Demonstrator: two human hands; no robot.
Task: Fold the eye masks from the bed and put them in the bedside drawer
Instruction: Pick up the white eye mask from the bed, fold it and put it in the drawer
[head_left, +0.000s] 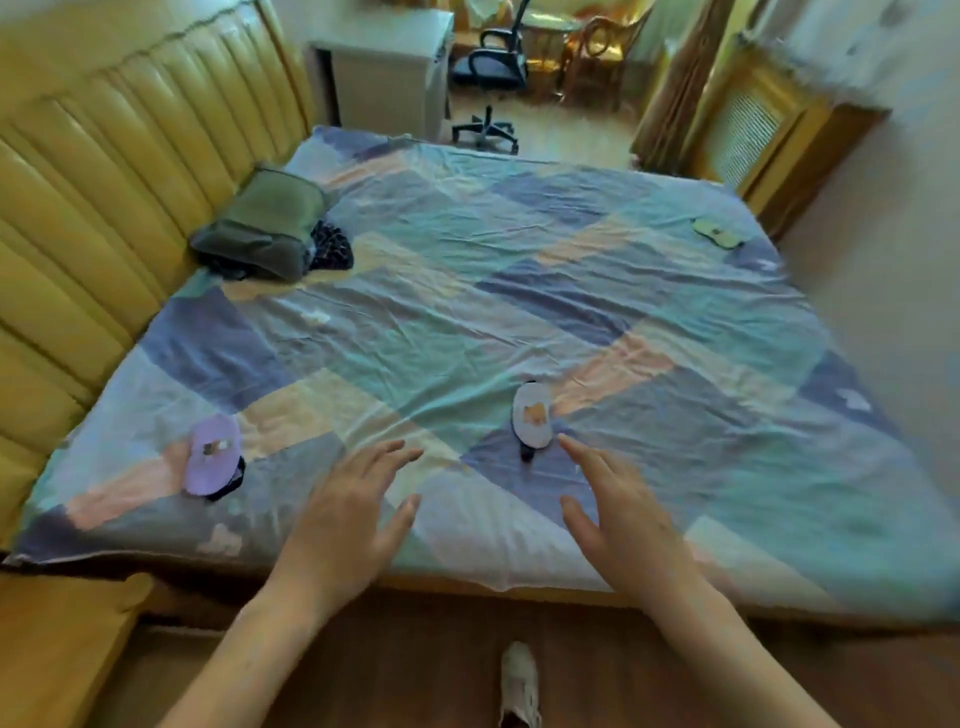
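Eye masks, white (532, 415), purple (212, 456) and green (718, 233), lie on the bed (467, 249), none stored; both hands (345, 525) (626, 514) spread, empty.

Padded yellow headboard (104, 197) runs up the left, well beyond the hands. Far ahead, a black office chair (491, 62) on pale wooden floor (566, 135), white cabinet (384, 73) beside it, wooden radiator cover (753, 130) off right, warm light.

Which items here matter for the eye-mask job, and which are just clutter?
Job:
- white eye mask with orange print
- purple eye mask
- yellow-green eye mask near far corner
- patchwork bed sheet

Lying about:
- olive-green pillow
- dark patterned cloth beside it
- black office chair
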